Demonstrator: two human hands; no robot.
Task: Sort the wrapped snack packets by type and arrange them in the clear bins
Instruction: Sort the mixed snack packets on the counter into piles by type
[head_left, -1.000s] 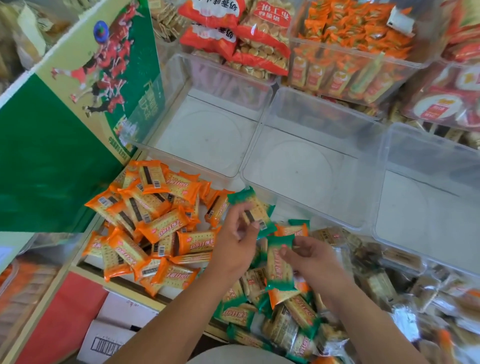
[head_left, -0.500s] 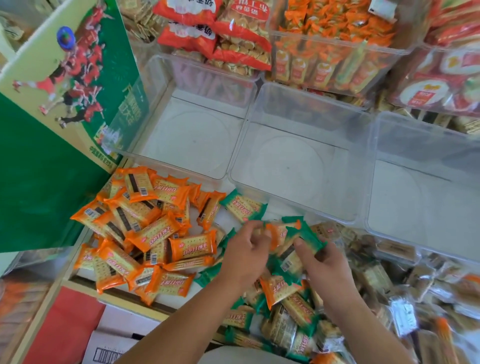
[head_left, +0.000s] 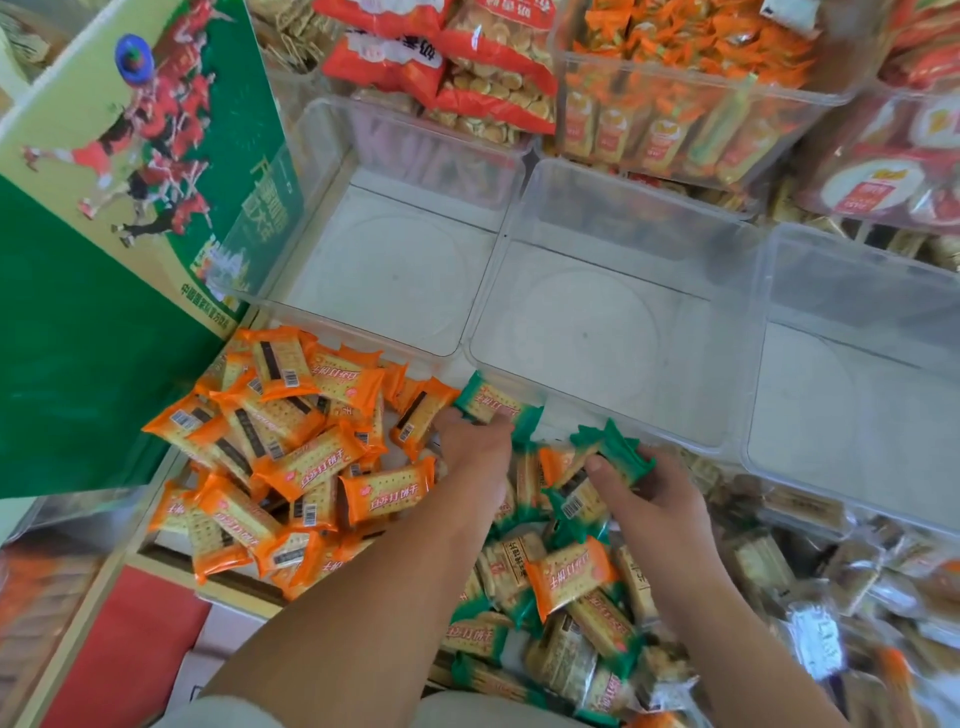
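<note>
Three clear bins (head_left: 571, 332) stand behind; orange packets (head_left: 291, 457) lie heaped front left; mixed packets (head_left: 561, 597) lie beneath the arms. The left hand (head_left: 475, 452) grips a green packet (head_left: 491, 405) by the middle bin's rim; the right hand (head_left: 654, 499) pinches a second green packet (head_left: 615, 452).

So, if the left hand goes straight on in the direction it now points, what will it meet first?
The left hand is at the green-wrapped cracker packet just ahead of its fingers. Behind that comes the near wall of the middle clear plastic bin, though depth is hard to judge.
</note>
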